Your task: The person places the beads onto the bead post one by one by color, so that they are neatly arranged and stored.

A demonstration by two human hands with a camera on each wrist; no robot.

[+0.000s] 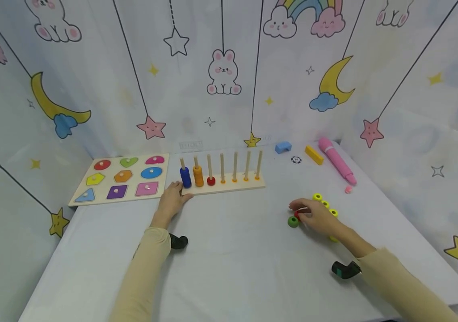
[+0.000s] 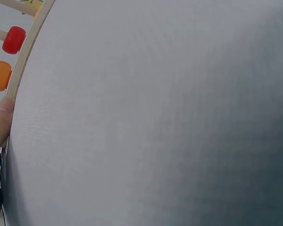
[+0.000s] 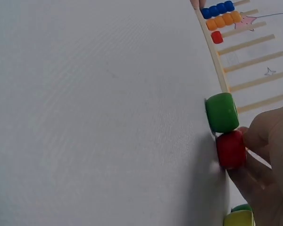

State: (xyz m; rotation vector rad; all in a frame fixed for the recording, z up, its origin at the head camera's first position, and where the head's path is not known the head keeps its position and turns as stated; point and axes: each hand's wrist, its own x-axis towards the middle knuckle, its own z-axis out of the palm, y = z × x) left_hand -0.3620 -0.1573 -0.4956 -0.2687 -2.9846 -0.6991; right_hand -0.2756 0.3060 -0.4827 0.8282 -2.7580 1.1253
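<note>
My left hand [image 1: 171, 200] grips the left end of a wooden bead-stacking rack [image 1: 229, 187], its thumb along the front edge. Blue beads [image 1: 186, 178] fill the first peg, orange beads [image 1: 198, 176] the second, and a single red bead [image 1: 211, 181] sits low on the third; the other pegs stand bare. Off to the right, my right hand [image 1: 318, 218] pinches a loose red bead [image 3: 231, 149] at the tabletop. A green bead [image 3: 222, 113] touches it. Yellow beads [image 1: 334, 213] lie behind and beside that hand, partly hidden by it.
A shape puzzle board [image 1: 132, 197] lies left of the rack. At the back right are a blue block [image 1: 283, 147], a yellow block [image 1: 314, 154], a pink marker-shaped toy [image 1: 336, 160] and a small pink piece [image 1: 348, 189]. Patterned cloth hangs behind the table.
</note>
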